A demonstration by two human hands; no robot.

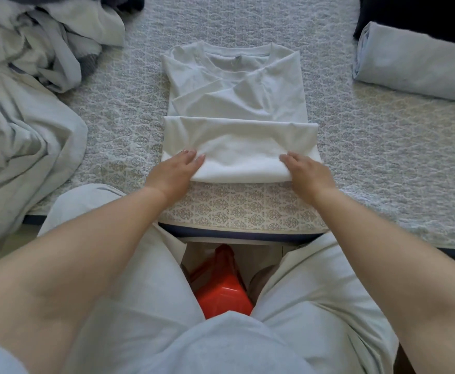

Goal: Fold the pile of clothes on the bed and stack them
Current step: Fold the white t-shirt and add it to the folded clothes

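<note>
White T-shirt's point(237, 103) folded hem between both hands' grip.

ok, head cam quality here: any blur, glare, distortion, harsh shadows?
Head view: soft, even light, no glare and only faint shadows under the white t-shirt; wide-angle stretch swells the forearms and bends the bed edge; left hand and right hand sharp enough to show fingernails, no motion blur; unfolded pile at the corner looks slightly softer.
</note>
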